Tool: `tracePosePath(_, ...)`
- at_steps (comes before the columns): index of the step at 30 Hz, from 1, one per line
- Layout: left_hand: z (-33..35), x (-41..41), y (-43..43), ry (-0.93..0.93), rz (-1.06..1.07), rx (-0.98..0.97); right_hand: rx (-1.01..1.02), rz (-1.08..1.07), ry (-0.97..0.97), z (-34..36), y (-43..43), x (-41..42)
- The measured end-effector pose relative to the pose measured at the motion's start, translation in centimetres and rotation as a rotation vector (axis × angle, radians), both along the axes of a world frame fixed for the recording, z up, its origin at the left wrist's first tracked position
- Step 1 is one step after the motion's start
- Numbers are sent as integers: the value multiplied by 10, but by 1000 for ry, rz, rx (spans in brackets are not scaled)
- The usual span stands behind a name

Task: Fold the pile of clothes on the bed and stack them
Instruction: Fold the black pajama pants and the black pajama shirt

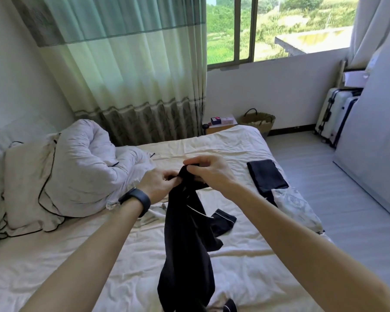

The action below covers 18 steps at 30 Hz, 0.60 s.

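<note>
1. Bare sheet of the bed (54, 266) lies open on the near left and along the far side
2. The bunched duvet (88, 167) and pillow (25, 188) block the far left
3. The folded black garment (266, 176) and patterned cloth (300, 208) fill the right edge
4. The hanging black garment (187, 233) bars the middle

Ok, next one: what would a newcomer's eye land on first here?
The black garment dangling mid-frame over the bed, pinched at its top by the left hand and the right hand. After that, a folded dark piece lying flat on the bed's right side, and the crumpled white duvet heaped at the left.
</note>
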<state>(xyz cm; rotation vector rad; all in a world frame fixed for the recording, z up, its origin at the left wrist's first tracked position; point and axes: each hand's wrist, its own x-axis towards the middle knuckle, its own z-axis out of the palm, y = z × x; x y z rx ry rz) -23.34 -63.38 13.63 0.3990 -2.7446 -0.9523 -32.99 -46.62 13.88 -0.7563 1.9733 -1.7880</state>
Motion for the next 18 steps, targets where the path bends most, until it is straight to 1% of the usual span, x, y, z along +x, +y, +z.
tracePosePath(2, 3, -3, -2, 88, 31, -35, -53, 91, -86, 1, 7, -4)
tracePosePath(3, 9, -5, -2, 129, 64, -10, -72, 131, -137, 0, 12, -7)
tracePosePath(4, 17, -6, -3, 171, 98, 76, -75, 143, -179, -3, 17, -12)
tracePosePath(6, 45, -2, -10, 245, 143, 384, -15, 81, -224, -16, 25, -22)
tracePosePath(7, 62, 3, -16, 280, 152, 508, 48, 39, -232, -27, 29, -28)
tracePosePath(10, 109, 28, -36, 374, 166, 677, 234, -2, -223, -67, 27, -34)
tracePosePath(12, 132, 48, -47, 457, 193, 869, 304, 53, -169, -89, 13, -31)
tracePosePath(13, 141, 59, -53, 492, 210, 932, 358, 111, -104, -98, 3, -27)
tracePosePath(14, 149, 69, -58, 519, 233, 957, 413, 183, -25, -106, -10, -23)
tracePosePath(16, 160, 90, -69, 560, 268, 911, 476, 313, 94, -121, -39, -14)
tracePosePath(18, 162, 112, -82, 576, 331, 817, 557, 365, 218, -136, -68, -1)
